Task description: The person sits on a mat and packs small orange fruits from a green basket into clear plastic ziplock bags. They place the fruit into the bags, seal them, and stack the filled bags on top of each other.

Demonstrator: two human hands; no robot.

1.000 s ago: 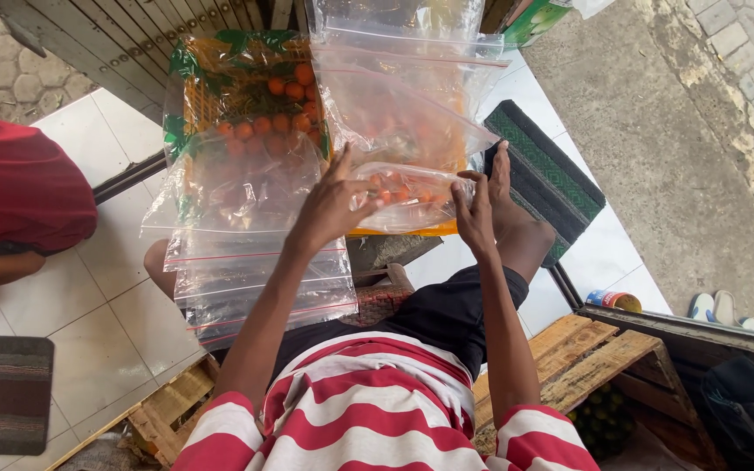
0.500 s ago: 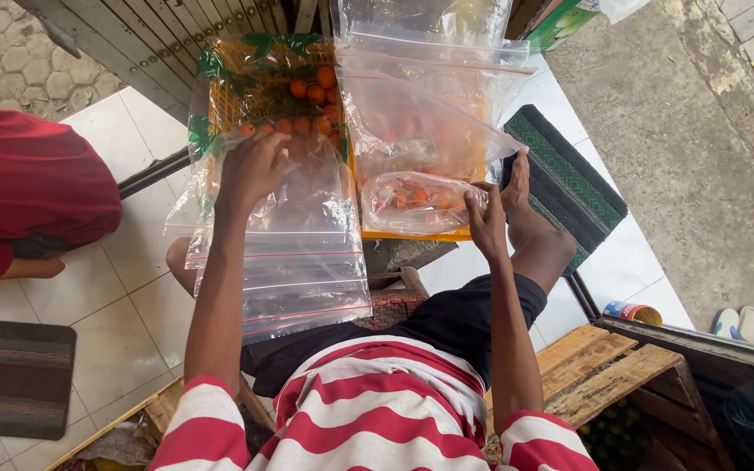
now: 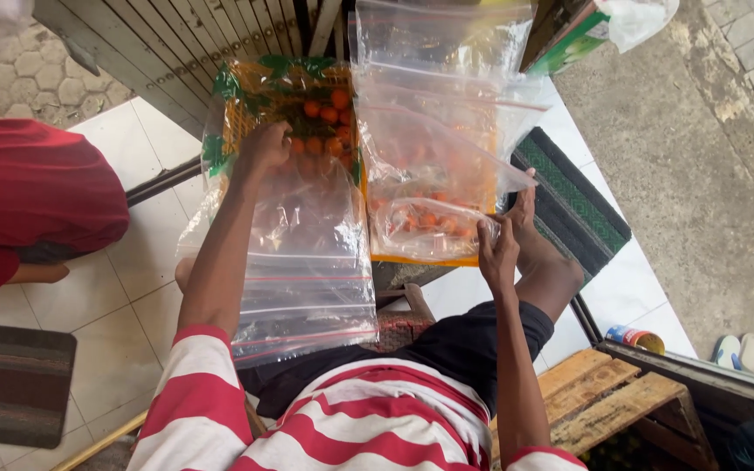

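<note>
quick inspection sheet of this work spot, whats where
surface: white tiled floor, person seated on it
job's things: orange crate of small orange fruit under a stack of clear zip bags; a partly filled zip bag of fruit on the right
clutter: can, wooden pallet, sandals
grippers: left hand reaches into the crate among the fruit; right hand pinches the filled bag's edge
cables: nothing seen
surroundings: green striped mat, concrete ground, wooden slat door, another person's red sleeve at left
</note>
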